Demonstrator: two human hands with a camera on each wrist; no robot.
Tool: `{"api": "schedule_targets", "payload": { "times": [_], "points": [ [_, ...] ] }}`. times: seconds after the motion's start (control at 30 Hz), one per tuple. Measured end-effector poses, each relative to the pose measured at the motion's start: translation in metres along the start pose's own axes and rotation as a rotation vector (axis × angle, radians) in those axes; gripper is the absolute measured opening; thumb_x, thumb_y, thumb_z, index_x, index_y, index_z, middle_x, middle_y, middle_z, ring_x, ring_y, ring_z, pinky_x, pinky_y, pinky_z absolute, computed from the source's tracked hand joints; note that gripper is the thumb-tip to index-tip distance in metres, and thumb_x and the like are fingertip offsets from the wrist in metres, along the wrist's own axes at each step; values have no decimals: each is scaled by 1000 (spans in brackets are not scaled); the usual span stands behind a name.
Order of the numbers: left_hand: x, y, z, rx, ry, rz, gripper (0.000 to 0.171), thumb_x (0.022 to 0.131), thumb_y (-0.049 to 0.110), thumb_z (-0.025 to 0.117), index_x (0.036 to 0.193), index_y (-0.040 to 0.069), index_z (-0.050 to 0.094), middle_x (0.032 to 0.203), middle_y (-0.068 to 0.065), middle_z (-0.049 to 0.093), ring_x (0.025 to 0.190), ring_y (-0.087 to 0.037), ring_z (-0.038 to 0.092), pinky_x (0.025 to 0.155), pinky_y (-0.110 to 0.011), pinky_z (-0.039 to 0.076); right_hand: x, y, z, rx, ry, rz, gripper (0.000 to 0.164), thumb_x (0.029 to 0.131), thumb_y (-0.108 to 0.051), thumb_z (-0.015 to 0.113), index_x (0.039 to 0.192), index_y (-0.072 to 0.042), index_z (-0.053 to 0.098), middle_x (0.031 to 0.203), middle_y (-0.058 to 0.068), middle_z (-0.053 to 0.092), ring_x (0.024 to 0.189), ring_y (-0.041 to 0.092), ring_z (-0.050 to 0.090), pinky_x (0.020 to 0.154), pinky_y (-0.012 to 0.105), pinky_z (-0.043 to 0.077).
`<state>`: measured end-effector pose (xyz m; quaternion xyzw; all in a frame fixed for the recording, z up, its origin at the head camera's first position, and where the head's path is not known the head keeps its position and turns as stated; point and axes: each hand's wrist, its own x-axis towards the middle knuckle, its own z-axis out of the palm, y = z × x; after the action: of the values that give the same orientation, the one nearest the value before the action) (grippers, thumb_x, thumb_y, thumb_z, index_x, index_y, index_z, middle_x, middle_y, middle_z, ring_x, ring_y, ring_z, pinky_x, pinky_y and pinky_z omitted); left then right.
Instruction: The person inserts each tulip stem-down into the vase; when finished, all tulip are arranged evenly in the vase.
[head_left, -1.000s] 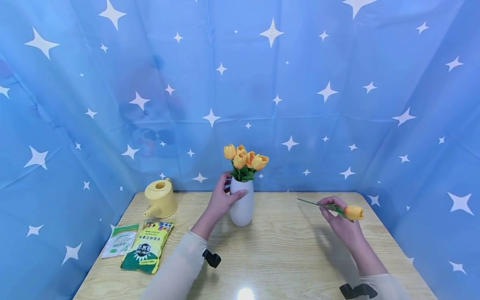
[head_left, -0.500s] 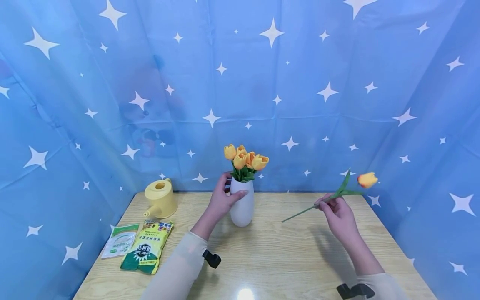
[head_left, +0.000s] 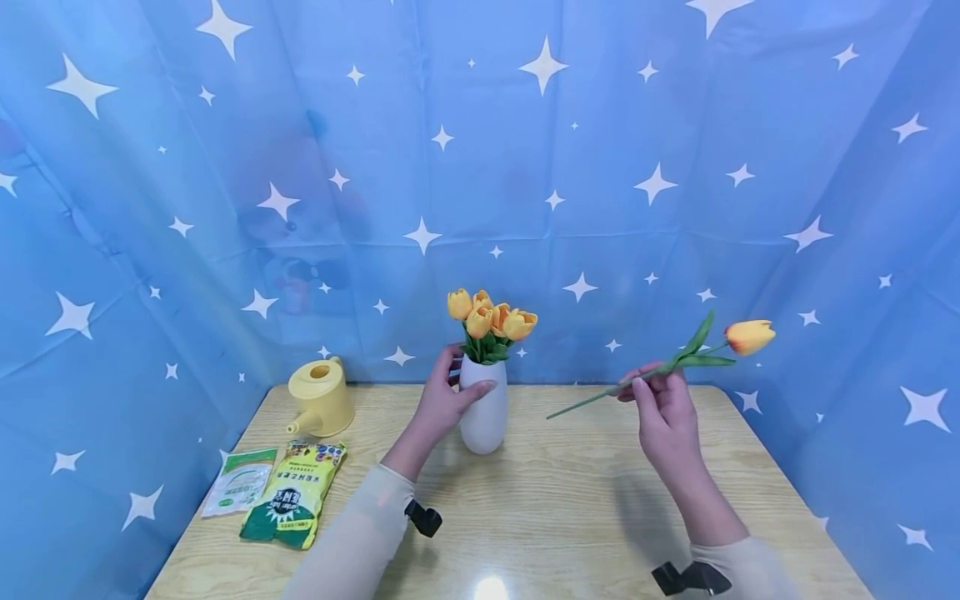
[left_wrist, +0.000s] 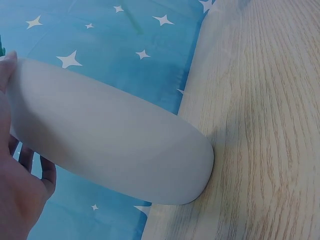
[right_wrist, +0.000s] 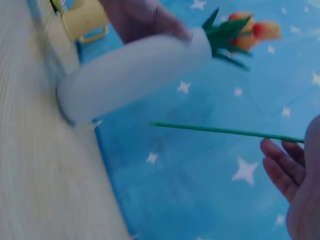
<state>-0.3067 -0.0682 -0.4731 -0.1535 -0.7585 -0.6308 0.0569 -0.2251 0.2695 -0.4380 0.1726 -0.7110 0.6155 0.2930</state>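
A white vase (head_left: pixel 483 417) stands upright near the table's back edge, with several orange-yellow tulips (head_left: pixel 480 321) in its mouth. My left hand (head_left: pixel 446 400) grips the vase near its rim, thumb across the front; the left wrist view shows the vase's smooth body (left_wrist: pixel 115 135) and its base on the wood. To the right, my right hand (head_left: pixel 667 417) pinches the green stem of a single tulip (head_left: pixel 750 337) above the table. Its bloom points up and right, and the bare stem end (right_wrist: pixel 200 128) slants down toward the vase, apart from it.
A yellow watering can (head_left: pixel 321 400) stands at the back left. Before it lie a yellow-green bag (head_left: pixel 296 493) and a smaller green-and-white packet (head_left: pixel 240 482). A blue star-patterned curtain (head_left: pixel 600 167) hangs behind and beside the wooden table (head_left: pixel 555 517).
My right hand has raised the tulip and turned it, so its bloom now tilts upward and the stem end reaches further left toward the vase. The left hand and vase stay put.
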Motion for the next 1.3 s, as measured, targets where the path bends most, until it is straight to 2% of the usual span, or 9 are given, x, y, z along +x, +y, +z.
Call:
{"api": "schedule_targets", "payload": {
  "times": [0.07, 0.23, 0.43, 0.67, 0.8, 0.9, 1.03, 1.3],
  "points": [
    [0, -1, 0, 2, 1, -3, 80, 94, 52, 88, 156, 23, 48, 151, -8, 57, 137, -42, 58, 109, -64, 53, 2, -9, 7, 23, 11, -23, 23, 116, 0, 47, 130, 18, 43, 111, 30, 64, 94, 20, 74, 87, 27, 61],
    [0, -2, 0, -3, 0, 0, 78, 94, 51, 89, 156, 24, 49, 150, -7, 57, 137, -41, 58, 108, -63, 53, 9, -25, 19, 81, 14, -61, 21, 116, 0, 47, 130, 15, 43, 109, 29, 64, 91, 22, 75, 84, 28, 62],
    [-1, -2, 0, -8, -3, 3, 77, 94, 50, 89, 155, 24, 49, 149, -6, 58, 136, -40, 58, 107, -63, 54, 13, -32, 27, 98, -18, -96, 21, 116, 1, 46, 128, 17, 41, 109, 24, 66, 91, 24, 72, 82, 27, 62],
    [0, -1, 0, -5, -6, -1, 79, 93, 52, 89, 155, 25, 49, 151, -5, 57, 138, -42, 57, 109, -64, 52, 17, -42, 37, 139, -5, -122, 16, 115, 3, 49, 125, 15, 46, 109, 29, 66, 93, 23, 73, 81, 28, 63],
    [1, -2, 0, -6, -10, 3, 77, 94, 53, 88, 154, 25, 50, 150, -5, 57, 137, -41, 57, 108, -63, 53, 21, -53, 48, 231, 22, -207, 16, 112, 8, 49, 122, 21, 44, 105, 23, 68, 89, 23, 74, 79, 29, 63],
    [2, -3, 0, -6, -11, 5, 76, 94, 52, 88, 155, 26, 49, 150, -5, 57, 137, -41, 57, 108, -63, 53, 26, -63, 59, 258, 38, -294, 17, 111, 12, 49, 120, 24, 42, 103, 20, 69, 86, 22, 75, 77, 30, 62],
    [3, -4, -1, -3, -9, 12, 76, 95, 49, 88, 155, 26, 49, 150, -5, 58, 137, -41, 57, 108, -63, 53, 32, -74, 74, 228, 50, -364, 16, 109, 13, 48, 120, 24, 43, 103, 19, 69, 85, 22, 76, 77, 30, 62],
    [2, -4, -1, 9, -5, 14, 74, 94, 50, 89, 153, 27, 50, 146, -5, 59, 132, -37, 61, 103, -62, 56, 37, -86, 99, 144, -8, -381, 14, 109, 12, 49, 122, 18, 48, 104, 22, 69, 91, 19, 77, 82, 30, 62]
  ]
}}
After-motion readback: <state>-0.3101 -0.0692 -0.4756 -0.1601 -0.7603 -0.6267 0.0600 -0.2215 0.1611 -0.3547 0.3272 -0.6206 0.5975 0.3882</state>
